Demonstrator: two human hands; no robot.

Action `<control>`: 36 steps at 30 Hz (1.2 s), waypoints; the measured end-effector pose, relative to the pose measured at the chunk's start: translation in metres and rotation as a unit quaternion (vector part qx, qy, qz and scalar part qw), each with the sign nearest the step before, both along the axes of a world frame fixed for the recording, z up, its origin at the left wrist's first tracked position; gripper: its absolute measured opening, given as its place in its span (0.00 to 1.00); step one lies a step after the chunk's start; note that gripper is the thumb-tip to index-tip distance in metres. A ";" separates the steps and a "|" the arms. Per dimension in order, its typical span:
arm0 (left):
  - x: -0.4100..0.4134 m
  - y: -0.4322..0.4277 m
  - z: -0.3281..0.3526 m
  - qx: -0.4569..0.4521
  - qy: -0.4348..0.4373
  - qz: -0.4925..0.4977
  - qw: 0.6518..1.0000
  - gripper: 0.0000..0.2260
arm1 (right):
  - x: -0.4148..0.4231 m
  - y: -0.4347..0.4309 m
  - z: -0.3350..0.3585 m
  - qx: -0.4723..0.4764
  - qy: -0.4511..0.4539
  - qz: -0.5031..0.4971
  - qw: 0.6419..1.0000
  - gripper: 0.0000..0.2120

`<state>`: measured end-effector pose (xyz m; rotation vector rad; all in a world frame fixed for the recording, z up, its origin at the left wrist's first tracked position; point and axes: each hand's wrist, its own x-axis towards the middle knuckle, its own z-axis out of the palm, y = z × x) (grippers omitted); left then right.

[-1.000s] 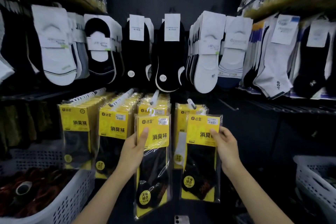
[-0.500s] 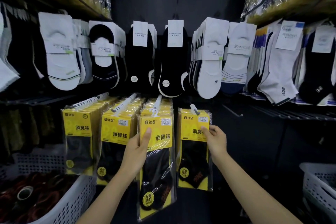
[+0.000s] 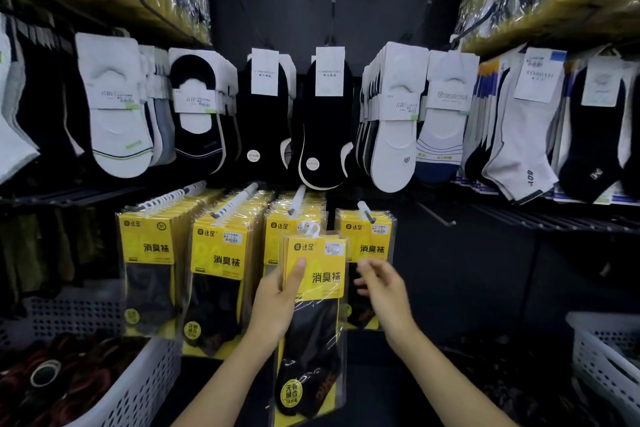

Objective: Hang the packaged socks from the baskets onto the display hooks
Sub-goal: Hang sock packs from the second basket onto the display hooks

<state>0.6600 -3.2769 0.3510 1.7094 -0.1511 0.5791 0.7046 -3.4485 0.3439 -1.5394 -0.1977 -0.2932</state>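
Note:
My left hand (image 3: pixel 277 298) grips a small stack of yellow-and-black sock packs (image 3: pixel 317 291) by its yellow card, thumb on the front, below and in front of the lower row of hooks. My right hand (image 3: pixel 384 282) hovers just right of that stack with loosely spread fingers and holds nothing. Behind it a sock pack (image 3: pixel 367 236) hangs on the rightmost filled hook (image 3: pixel 365 210). Further packs fill the three hooks to the left (image 3: pixel 225 253). A bare hook (image 3: pixel 436 215) juts out farther right.
A white perforated basket (image 3: pixel 145 388) with dark red items stands at the lower left; another white basket (image 3: pixel 599 357) stands at the lower right. Loose white and black socks hang in the upper row. Wrapped stock lies on the top shelves.
My right hand has let go of the pack it hung on the rightmost filled hook and drawn back toward the stack. My left hand has raised the stack slightly.

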 end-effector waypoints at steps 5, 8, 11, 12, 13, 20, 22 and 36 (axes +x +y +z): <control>0.000 -0.016 -0.001 -0.054 -0.002 0.001 0.999 0.11 | -0.029 0.006 0.001 0.025 -0.014 0.055 0.998 0.07; -0.003 -0.022 -0.001 -0.054 -0.005 0.005 0.999 0.14 | -0.032 0.000 0.002 0.061 0.011 0.079 0.995 0.09; -0.005 -0.025 0.000 -0.039 -0.007 -0.015 0.999 0.13 | -0.029 -0.007 -0.001 0.089 0.033 0.071 0.993 0.10; -0.006 -0.024 0.001 -0.036 -0.010 -0.007 0.999 0.17 | -0.027 -0.011 -0.001 0.099 0.037 0.049 0.993 0.09; -0.006 -0.022 0.001 -0.033 -0.014 0.010 0.999 0.21 | -0.024 -0.016 -0.003 0.112 0.043 0.023 0.993 0.08; 0.001 0.007 0.002 -0.008 -0.030 0.046 0.998 0.28 | -0.002 -0.051 0.012 0.112 0.019 -0.072 0.991 0.04; 0.001 0.011 0.003 -0.005 -0.016 0.045 0.999 0.27 | 0.005 -0.053 0.022 0.080 -0.011 -0.069 0.994 0.04; 0.006 0.017 0.003 -0.014 -0.028 0.061 0.998 0.21 | 0.040 -0.029 0.023 0.061 0.001 -0.039 0.997 0.04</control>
